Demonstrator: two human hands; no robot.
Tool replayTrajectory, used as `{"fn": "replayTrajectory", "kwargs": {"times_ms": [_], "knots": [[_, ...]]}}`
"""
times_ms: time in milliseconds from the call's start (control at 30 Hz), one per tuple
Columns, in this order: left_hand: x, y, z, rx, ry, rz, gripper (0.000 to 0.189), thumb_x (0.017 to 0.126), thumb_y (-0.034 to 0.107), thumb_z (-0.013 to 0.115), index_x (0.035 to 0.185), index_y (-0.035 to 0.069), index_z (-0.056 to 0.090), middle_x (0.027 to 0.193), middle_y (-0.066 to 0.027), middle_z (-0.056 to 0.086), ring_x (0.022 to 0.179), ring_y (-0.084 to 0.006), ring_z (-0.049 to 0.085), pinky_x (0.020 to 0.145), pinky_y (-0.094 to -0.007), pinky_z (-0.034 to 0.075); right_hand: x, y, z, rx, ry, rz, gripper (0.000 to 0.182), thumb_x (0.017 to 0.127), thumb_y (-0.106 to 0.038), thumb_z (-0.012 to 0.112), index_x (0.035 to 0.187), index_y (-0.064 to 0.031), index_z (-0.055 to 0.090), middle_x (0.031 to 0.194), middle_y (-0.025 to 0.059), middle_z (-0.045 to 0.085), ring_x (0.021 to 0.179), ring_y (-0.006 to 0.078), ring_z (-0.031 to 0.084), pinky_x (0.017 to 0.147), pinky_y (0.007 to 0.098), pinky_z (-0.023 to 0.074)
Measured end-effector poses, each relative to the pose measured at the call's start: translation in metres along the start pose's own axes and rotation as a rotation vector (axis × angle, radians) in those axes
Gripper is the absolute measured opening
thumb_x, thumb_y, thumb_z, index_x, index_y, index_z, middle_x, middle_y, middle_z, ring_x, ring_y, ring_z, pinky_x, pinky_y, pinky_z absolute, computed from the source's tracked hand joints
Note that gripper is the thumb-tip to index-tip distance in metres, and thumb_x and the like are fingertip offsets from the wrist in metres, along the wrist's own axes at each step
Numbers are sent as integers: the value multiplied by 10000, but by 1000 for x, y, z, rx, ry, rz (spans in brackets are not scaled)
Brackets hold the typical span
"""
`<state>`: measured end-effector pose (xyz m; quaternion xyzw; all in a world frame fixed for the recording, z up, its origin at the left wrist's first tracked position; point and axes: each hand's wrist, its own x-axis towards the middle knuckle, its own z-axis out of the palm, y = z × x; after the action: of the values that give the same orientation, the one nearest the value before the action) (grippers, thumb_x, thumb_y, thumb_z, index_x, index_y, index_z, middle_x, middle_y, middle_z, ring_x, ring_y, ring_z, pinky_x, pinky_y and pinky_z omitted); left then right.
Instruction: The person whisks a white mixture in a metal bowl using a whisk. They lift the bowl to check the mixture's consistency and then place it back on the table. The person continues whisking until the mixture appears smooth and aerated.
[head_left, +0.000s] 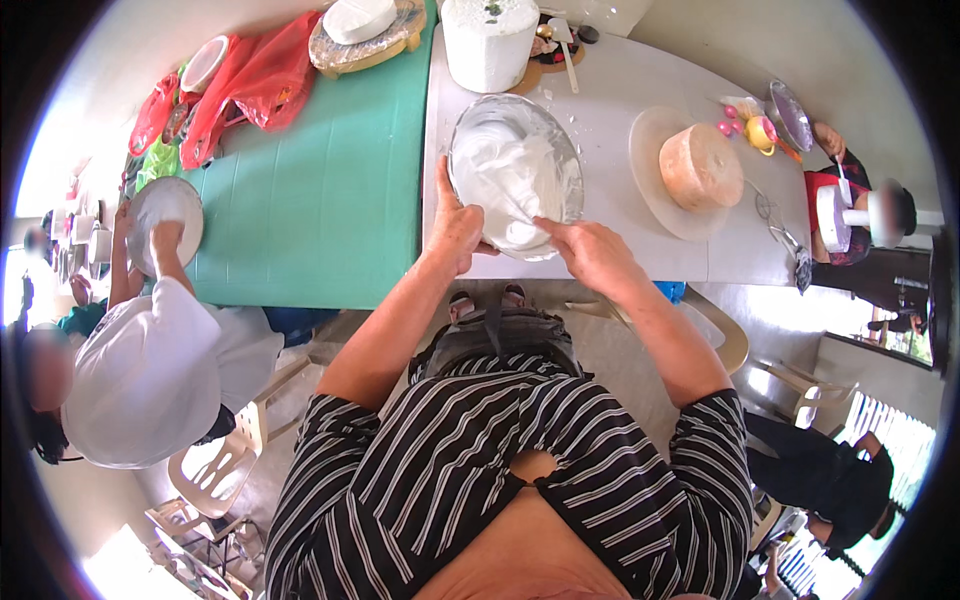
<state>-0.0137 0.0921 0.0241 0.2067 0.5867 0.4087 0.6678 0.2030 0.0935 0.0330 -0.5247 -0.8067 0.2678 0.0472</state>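
My left hand (456, 229) grips the near left rim of a metal mixing bowl (574, 169), which is tilted towards me at the table's front edge. Fluffy white icing (510, 169) fills the bowl and coats its inner wall. My right hand (596, 255) is closed at the near right rim, its index finger stretched over the icing. It appears to hold a thin utensil (517, 208) whose far end is sunk in the icing; its kind cannot be made out. To the right, a round tan cake-like block (697, 169) sits on a pale round board (651, 161).
Behind the bowl stands a white foam cylinder (487, 49), with a white spatula (568, 56) beside it. Red plastic bags (262, 82) lie on the green-covered table (322, 195). At left a person (142, 367) has a hand in another bowl (191, 214); another person (836, 195) works at right.
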Motion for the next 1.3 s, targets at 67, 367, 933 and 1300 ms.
{"fn": "replayTrajectory", "kwargs": {"times_ms": [67, 367, 933, 1300], "knots": [[2, -5, -15, -22, -23, 3, 961, 729, -74, 384, 1475, 374, -24, 1442, -186, 306, 1086, -434, 557, 601, -543, 585, -3, 3, 1, 54, 61, -64, 290, 921, -193, 535, 1185, -192, 654, 781, 187, 653, 610, 290, 619, 623, 406, 490], [6, -9, -19, -90, -30, 13, 958, 738, -74, 381, 1475, 393, -15, 1440, -170, 327, 1049, -426, 580, 613, -562, 575, 5, 28, -10, 128, -21, 6, 339, 909, -174, 550, 1239, -215, 613, 827, 208, 654, 741, 353, 634, 675, 441, 499], [5, -7, -26, -88, -49, -19, 961, 724, -85, 398, 1479, 363, 9, 1423, -170, 336, 1084, -441, 556, 582, -541, 582, 5, 0, -36, 73, -22, 113, 336, 898, -197, 568, 1230, -194, 619, 857, 185, 664, 783, 360, 647, 712, 458, 505], [8, 6, -23, -39, -21, 49, 917, 760, -77, 356, 1494, 318, -28, 1423, -218, 360, 993, -374, 631, 533, -502, 583, 0, 40, -15, -118, 123, 42, 353, 904, -160, 532, 1239, -231, 618, 828, 146, 690, 681, 311, 649, 652, 421, 518]]}}
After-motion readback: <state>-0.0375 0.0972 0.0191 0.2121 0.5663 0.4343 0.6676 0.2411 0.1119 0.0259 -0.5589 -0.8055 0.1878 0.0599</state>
